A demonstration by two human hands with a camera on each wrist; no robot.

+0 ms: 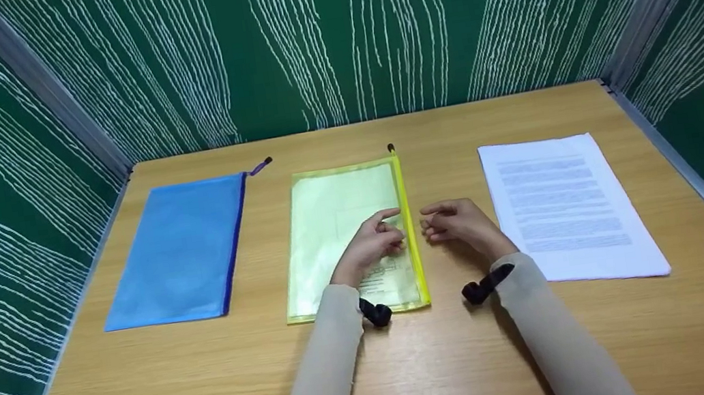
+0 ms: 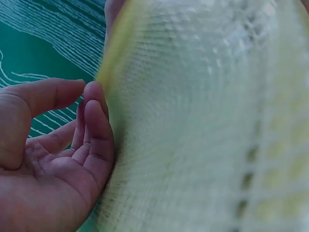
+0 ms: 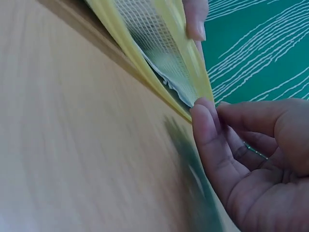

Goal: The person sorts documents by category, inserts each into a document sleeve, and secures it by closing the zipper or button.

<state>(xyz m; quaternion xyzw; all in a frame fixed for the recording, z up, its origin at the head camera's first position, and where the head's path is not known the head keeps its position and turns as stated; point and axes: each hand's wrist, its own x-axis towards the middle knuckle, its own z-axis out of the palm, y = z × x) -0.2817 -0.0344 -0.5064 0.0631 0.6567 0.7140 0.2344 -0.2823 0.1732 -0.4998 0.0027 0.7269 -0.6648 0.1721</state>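
Observation:
A yellow mesh zip folder (image 1: 331,197) lies at the middle of the table, with printed paper showing through it. Over its right part is my left hand (image 1: 374,242), fingers loosely bent beside the yellow zip edge (image 1: 412,237). Just right of that edge, my right hand (image 1: 462,223) has its fingers bent toward the left hand, with a small gap to the folder in the head view. Nothing shows between the fingers of either hand. In the right wrist view the folder's yellow-edged side (image 3: 133,53) gapes, showing a white edge inside; my right fingertips (image 3: 203,121) overlap its end.
A blue zip folder (image 1: 180,249) lies at the left of the table. Printed white sheets (image 1: 560,209) lie at the right, beside my right forearm. Green walls (image 1: 336,34) with white lines stand around the wooden table (image 1: 213,382).

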